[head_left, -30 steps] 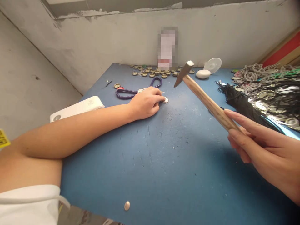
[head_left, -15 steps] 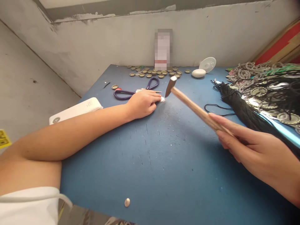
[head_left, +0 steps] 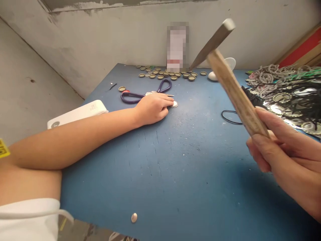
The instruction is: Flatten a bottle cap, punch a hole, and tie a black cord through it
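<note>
My right hand (head_left: 283,150) is closed round the wooden handle of a hammer (head_left: 233,88), its metal head raised high above the table. On the blue tabletop, my left hand (head_left: 154,107) rests with its fingertips pressed on the edge of a bottle cap (head_left: 174,104), which lies with its pale side up. Just behind that hand lie scissors (head_left: 130,97) with dark blue handles, their blades partly hidden under the fingers.
Several bottle caps (head_left: 160,77) lie scattered along the wall. A white power bank (head_left: 77,113) is beside my left forearm. Tangled cords with round metal pieces (head_left: 281,97) cover the right side. A small pale round piece (head_left: 134,217) sits near the front edge.
The hammer has risen from close over the bottle cap, up and to the right, with my right hand. My left hand stays at the cap.
</note>
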Tool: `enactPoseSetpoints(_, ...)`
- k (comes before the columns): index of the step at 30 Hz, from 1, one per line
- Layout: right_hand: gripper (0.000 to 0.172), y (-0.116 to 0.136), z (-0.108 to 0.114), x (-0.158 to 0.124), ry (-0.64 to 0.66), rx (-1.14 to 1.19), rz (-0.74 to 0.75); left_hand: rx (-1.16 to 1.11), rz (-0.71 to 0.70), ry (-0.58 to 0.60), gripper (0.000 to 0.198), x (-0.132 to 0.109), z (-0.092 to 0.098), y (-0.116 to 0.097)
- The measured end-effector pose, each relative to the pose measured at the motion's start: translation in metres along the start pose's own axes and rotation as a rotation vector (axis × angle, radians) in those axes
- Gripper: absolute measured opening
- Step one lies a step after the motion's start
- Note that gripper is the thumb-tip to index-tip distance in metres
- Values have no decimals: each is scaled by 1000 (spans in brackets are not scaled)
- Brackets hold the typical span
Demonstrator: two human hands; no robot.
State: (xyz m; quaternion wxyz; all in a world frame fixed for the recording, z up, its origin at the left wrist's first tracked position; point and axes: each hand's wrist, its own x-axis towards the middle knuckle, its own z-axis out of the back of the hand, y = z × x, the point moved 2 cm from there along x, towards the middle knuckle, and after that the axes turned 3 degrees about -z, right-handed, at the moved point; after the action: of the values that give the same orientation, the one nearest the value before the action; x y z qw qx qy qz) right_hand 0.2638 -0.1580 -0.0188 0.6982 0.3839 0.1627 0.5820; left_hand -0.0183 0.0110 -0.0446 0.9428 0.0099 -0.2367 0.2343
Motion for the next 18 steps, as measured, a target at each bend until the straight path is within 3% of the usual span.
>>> enactPoseSetpoints(5, 63, -4, -10, 4, 249, -106, -62, 35, -9, -4, 40, 0, -2, 1)
enactPoseSetpoints(10, 57, -4, -5, 0, 9, 29, -26, 26, -9, -2, 42, 0, -2, 2)
enactPoseSetpoints(15, 60, -7, -8, 3, 239, -118, -32, 27, -9, 1, 40, 0, -1, 1)
enactPoseSetpoints(18, 58, -10, -5, 2, 98, -48, -43, 20, -5, 7, 41, 0, -1, 1)
